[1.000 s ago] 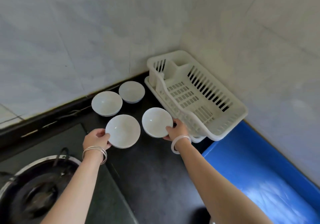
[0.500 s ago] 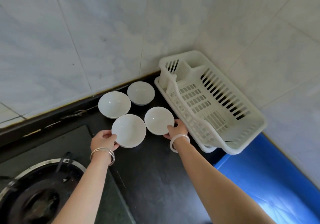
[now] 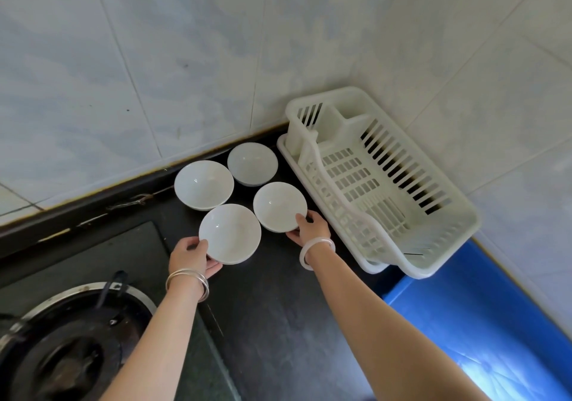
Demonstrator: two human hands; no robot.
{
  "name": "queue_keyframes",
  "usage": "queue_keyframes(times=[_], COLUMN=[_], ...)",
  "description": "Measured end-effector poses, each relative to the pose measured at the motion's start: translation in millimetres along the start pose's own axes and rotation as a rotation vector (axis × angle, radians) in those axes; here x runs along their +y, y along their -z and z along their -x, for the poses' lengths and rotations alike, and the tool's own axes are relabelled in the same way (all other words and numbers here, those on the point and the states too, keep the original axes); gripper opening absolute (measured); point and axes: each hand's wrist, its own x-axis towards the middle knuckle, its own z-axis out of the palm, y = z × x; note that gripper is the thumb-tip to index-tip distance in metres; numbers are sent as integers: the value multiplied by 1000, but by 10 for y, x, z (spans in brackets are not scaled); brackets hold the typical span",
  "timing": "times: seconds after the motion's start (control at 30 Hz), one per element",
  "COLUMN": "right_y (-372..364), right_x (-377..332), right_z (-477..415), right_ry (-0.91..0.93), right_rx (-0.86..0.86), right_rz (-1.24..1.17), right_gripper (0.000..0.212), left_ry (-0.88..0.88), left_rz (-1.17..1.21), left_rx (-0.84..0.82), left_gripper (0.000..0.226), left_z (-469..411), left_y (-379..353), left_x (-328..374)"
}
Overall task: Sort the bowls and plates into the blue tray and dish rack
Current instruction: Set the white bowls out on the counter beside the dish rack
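The blue tray (image 3: 464, 323) lies near right on the dark table (image 3: 278, 323). The left grip (image 3: 188, 256) holds the near-left bowl (image 3: 230, 233) by its rim, and the right grip (image 3: 311, 229) holds the near-right bowl (image 3: 280, 207). Behind sit the far-left bowl (image 3: 204, 184) and far-right bowl (image 3: 252, 163), with the dish rack (image 3: 464, 211) just right.

both arms are being held stretched forward | left hand (image 3: 189, 256): the rim of the near bowl (image 3: 230, 233) is being gripped, thumb on top, fingers curled under | right hand (image 3: 310, 228): the rim of the right bowl (image 3: 280, 207) is being pinched by thumb and fingers
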Motion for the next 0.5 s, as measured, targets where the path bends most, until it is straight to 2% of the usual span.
queue_keyframes(times=[0.37,0.5], right_y=[-29,34], right_x=[-55,-82], right_z=[48,189], right_ry=[-34,-85], right_rx=[-57,-112], right_rz=[-26,-62], right_gripper=[38,41], left_ry=[-21,-67], left_rz=[78,123], left_rx=[50,24], left_gripper=[22,33], left_z=[46,137], left_y=[-8,-13], left_x=[-40,-148])
